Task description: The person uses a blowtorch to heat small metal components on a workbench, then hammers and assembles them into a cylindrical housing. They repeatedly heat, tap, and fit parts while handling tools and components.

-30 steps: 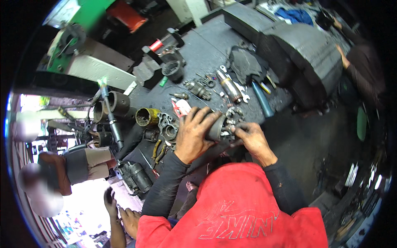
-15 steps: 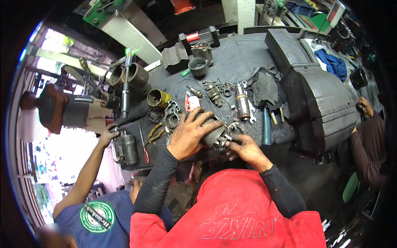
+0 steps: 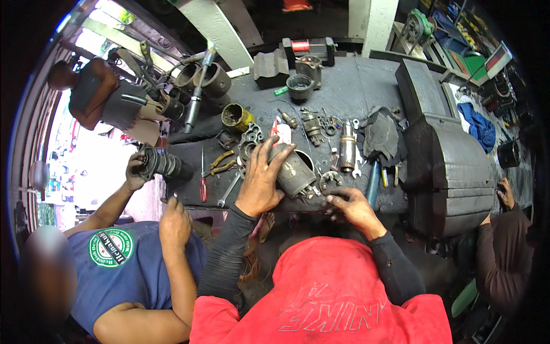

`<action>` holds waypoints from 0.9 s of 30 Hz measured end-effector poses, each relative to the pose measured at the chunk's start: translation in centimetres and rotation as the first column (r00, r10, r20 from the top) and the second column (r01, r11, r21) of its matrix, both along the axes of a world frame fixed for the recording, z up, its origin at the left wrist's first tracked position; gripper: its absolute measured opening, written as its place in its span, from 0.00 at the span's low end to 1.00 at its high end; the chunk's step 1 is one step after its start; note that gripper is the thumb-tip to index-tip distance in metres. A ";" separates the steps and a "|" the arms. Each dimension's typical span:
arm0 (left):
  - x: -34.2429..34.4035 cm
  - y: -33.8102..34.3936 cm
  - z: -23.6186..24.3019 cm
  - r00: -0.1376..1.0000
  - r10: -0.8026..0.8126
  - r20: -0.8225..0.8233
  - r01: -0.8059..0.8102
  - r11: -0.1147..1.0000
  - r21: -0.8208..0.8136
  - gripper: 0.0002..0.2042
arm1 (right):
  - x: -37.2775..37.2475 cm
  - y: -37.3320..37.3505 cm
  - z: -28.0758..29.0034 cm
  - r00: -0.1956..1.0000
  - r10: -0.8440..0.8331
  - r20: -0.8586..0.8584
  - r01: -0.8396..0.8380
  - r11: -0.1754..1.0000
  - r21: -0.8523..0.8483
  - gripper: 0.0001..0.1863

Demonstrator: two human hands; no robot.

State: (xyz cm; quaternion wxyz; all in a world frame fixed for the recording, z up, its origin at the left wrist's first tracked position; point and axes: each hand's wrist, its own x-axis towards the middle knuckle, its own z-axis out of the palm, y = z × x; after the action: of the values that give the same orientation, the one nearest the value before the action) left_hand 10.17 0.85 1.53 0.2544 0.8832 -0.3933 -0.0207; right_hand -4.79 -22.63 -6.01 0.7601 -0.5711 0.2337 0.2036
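Note:
My left hand rests against a worn metal starter motor housing, its thumb and fingers holding the near-left side. The housing lies tilted at the bench's front edge, with its open end facing away to the upper right and terminals at its lower end. Beside those terminals is my right hand, fingers loosely curled and apart, with nothing visible in them. A small ring-shaped metal part lies just beyond my right fingertips. Left of the housing sits a cast metal end cover, partly hidden by my left hand.
On the bench lie a spanner, yellow-handled pliers, a red-handled screwdriver, an armature and a dark cloth. A large dark casing stands right. At left, a co-worker's hand holds a dark ribbed part.
My right hand has drawn slightly away from the housing's terminals. The housing's open end is more exposed. The co-worker at left has lifted and turned the dark part. The view has shifted.

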 end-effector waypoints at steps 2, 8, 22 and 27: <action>-0.1 0.3 -0.3 1.000 0.020 -0.013 -0.021 0.999 -0.049 0.56 | -0.1 -0.5 0.3 0.996 -0.075 0.058 0.077 0.996 -0.048 0.15; -1.2 1.1 -1.3 0.987 0.125 -0.104 -0.141 0.977 -0.160 0.57 | 4.0 -2.5 2.4 0.936 -0.233 0.263 0.295 0.927 -0.232 0.11; -11.0 8.1 -5.0 0.803 0.456 -0.385 -0.552 0.813 -0.188 0.58 | 29.1 8.7 5.5 0.466 0.852 0.237 0.114 0.208 -0.971 0.20; -17.3 13.0 -7.3 0.611 0.645 -0.459 -0.751 0.656 -0.077 0.56 | 30.7 10.2 4.4 0.477 0.860 0.180 0.091 0.156 -0.984 0.22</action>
State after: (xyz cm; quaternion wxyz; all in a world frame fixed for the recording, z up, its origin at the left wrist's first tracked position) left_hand -7.18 13.88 -5.80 0.4292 0.9010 0.0461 -0.0429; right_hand 25.96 -12.44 -1.57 0.1916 -0.9564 -0.2200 -0.0114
